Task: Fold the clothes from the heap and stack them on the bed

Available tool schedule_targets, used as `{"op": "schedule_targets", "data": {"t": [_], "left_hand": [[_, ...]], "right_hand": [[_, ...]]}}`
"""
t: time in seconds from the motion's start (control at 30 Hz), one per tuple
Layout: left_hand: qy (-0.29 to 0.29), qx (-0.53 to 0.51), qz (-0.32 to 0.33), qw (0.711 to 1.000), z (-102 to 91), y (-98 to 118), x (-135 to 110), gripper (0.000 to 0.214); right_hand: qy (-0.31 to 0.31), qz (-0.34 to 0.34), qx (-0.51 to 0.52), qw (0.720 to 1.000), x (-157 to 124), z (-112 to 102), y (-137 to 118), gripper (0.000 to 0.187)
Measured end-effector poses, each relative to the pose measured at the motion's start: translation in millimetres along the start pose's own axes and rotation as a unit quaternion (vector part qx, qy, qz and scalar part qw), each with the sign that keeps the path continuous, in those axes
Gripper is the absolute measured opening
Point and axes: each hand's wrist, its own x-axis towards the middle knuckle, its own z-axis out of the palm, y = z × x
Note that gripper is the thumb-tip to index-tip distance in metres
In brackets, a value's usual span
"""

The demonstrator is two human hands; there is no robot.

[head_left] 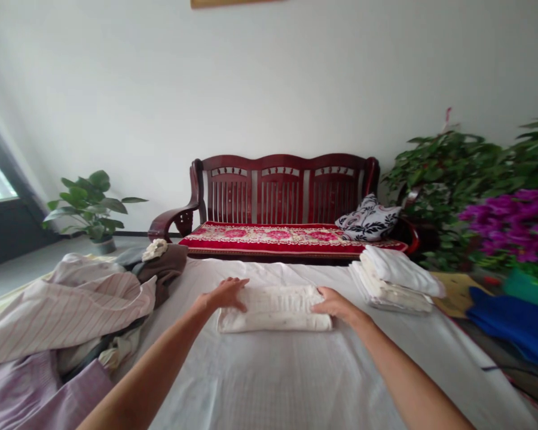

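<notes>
A folded cream-white garment point(275, 307) lies on the white sheet point(273, 376) in front of me. My left hand point(226, 294) rests flat on its left end with the fingers stretched out. My right hand point(336, 303) lies on its right end, fingers curled over the edge of the cloth. Both arms reach forward from the bottom of the view.
A stack of folded white cloths point(394, 278) sits at the right of the sheet. A heap of unfolded striped and brown clothes point(76, 304) lies at the left. Behind stands a dark red wooden bench point(282, 206) with a patterned pillow point(367, 220); plants point(475, 191) stand at the right.
</notes>
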Motion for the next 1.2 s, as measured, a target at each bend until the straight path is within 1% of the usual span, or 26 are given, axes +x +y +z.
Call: {"op": "schedule_targets", "data": {"t": [0.03,0.1,0.17,0.2,0.27,0.4,0.47,0.53,0.57,0.6,0.63,0.67,0.7,0.73,0.77,0.83,0.87,0.93,1.0,1.07,1.13,1.2], "left_hand": [[0.001,-0.002,0.003,1.000,-2.5,-1,1,0.081],[-0.010,-0.002,0.002,1.000,-6.4,-1,1,0.056],[-0.020,0.000,-0.002,1.000,-8.7,1,0,0.034],[-0.018,0.001,-0.002,1.000,-9.4,3,0,0.028],[-0.005,0.001,0.004,1.000,-10.6,8,-4,0.025],[0.020,0.001,0.009,1.000,-19.9,20,-15,0.017],[0.058,0.008,0.011,0.998,-29.7,24,-24,0.018],[0.133,0.033,0.037,0.990,-38.9,27,-35,0.022],[0.177,0.051,0.058,0.981,-41.3,27,-42,0.022],[0.216,0.069,0.082,0.970,-41.2,26,-48,0.022],[0.242,0.086,0.105,0.961,-38.0,25,-56,0.020],[0.254,0.098,0.124,0.954,-31.7,23,-63,0.020],[0.252,0.106,0.140,0.952,-22.7,21,-71,0.020],[0.237,0.110,0.156,0.953,-11.9,19,-78,0.022],[0.216,0.109,0.167,0.956,-0.6,17,-85,0.024],[0.163,0.093,0.173,0.967,18.0,13,-98,0.027],[0.139,0.081,0.167,0.973,23.3,12,-103,0.030],[0.093,0.056,0.144,0.984,24.4,12,-112,0.040],[0.051,0.039,0.118,0.991,16.5,16,-118,0.052],[0.031,0.028,0.089,0.995,7.5,25,-120,0.058],[0.044,0.015,0.062,0.997,3.3,41,-117,0.056],[0.077,-0.003,0.047,0.996,5.3,62,-109,0.049]], "right_hand": [[-0.017,0.012,0.011,1.000,1,-1,0,0.035],[-0.041,0.037,0.024,0.998,1,-3,0,0.030],[-0.046,0.054,0.033,0.997,0,-5,-2,0.026],[-0.045,0.057,0.037,0.997,-1,-5,-4,0.025],[-0.034,0.053,0.048,0.997,-4,-3,-8,0.025],[0.019,0.000,0.079,0.997,-9,-2,-22,0.029],[0.063,-0.031,0.090,0.993,-12,-5,-30,0.030],[0.117,-0.073,0.110,0.984,-18,-9,-37,0.036],[0.139,-0.100,0.115,0.978,-22,-11,-40,0.040],[0.158,-0.131,0.110,0.973,-28,-11,-41,0.043],[0.172,-0.164,0.090,0.967,-35,-11,-40,0.045],[0.180,-0.198,0.051,0.962,-44,-9,-37,0.044],[0.177,-0.232,-0.004,0.957,-52,-6,-33,0.040],[0.163,-0.268,-0.065,0.947,-62,-2,-28,0.034],[0.138,-0.304,-0.125,0.934,-71,1,-22,0.028],[0.073,-0.363,-0.216,0.903,-86,8,-10,0.026],[0.046,-0.381,-0.243,0.891,-93,10,-6,0.027],[0.028,-0.392,-0.272,0.878,-101,11,-1,0.030],[0.030,-0.381,-0.276,0.882,-106,9,-1,0.033],[0.033,-0.360,-0.254,0.897,-109,7,-2,0.040],[0.042,-0.332,-0.207,0.919,-110,7,0,0.048],[0.064,-0.290,-0.150,0.943,-108,9,3,0.052]]}}
